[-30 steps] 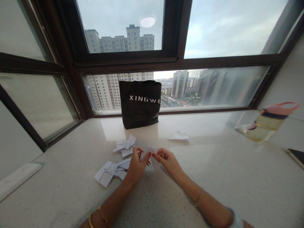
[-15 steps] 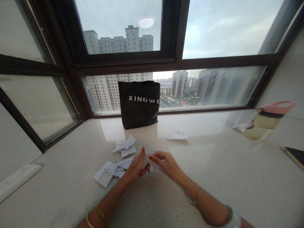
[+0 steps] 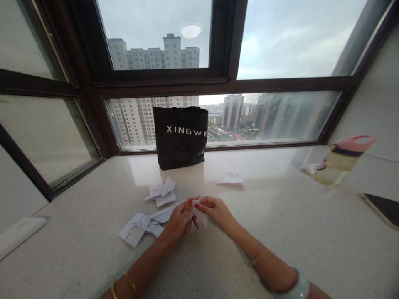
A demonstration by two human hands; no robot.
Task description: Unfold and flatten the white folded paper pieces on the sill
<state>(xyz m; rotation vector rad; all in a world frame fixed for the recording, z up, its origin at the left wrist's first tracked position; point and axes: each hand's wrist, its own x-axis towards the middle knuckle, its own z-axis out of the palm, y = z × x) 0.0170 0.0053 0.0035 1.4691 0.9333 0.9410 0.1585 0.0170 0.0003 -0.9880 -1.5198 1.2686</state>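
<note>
Between my two hands is a small piece of white paper [image 3: 201, 216], partly covered by fingers. My left hand [image 3: 181, 216] grips its left side, thumb on top and the other fingers underneath. At the upper right edge, my right hand [image 3: 216, 211] pinches the paper between thumb and forefinger. Folded white papers [image 3: 134, 229] lie on the counter just left of my left hand, partly hidden behind it. A second group of folded papers [image 3: 162, 193] rests a little farther back. Beyond my right hand sits a folded paper triangle [image 3: 230, 179].
A black bag [image 3: 181, 143] stands upright against the window behind the papers. On the right are a bottle with a pink lid [image 3: 341, 162] and a dark flat object [image 3: 382, 209]. A white bar-shaped object [image 3: 21, 236] lies at the left edge of the pale counter [image 3: 280, 232].
My left thumb has come down toward the paper, and a corner of the paper now hangs lower between my hands. The whole view has shifted slightly.
</note>
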